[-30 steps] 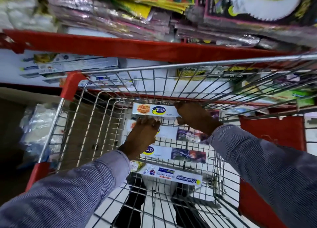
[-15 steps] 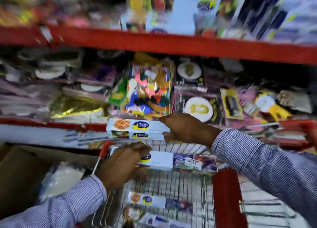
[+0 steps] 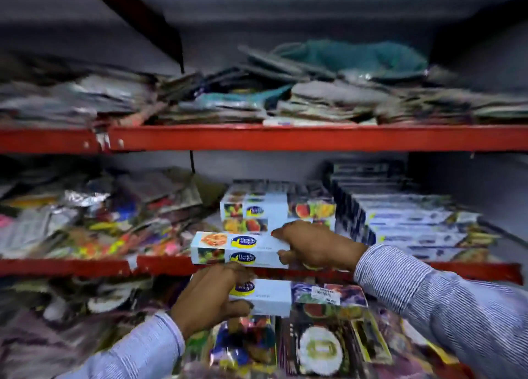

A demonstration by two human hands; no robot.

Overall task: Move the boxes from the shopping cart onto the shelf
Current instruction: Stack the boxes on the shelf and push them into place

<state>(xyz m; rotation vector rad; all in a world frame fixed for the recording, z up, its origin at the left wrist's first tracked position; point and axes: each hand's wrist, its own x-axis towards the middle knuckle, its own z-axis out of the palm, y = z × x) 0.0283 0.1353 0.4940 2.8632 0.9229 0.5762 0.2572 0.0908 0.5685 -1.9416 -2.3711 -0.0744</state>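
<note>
Right grip (image 3: 314, 247) – upper box (image 3: 237, 248), left grip (image 3: 211, 298) – lower box (image 3: 268, 296)

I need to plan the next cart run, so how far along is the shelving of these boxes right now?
Done: a stack of matching white fruit-print boxes already sits on the red metal shelf. In hand: the right hand holds a long white box with a pizza picture at the shelf edge; the left hand holds a second white box lower down. Left: placing both; the cart is out of view.

Right hand (image 3: 315, 248) raised, grip closed; left hand (image 3: 210, 298) lower (also clenched)
</note>
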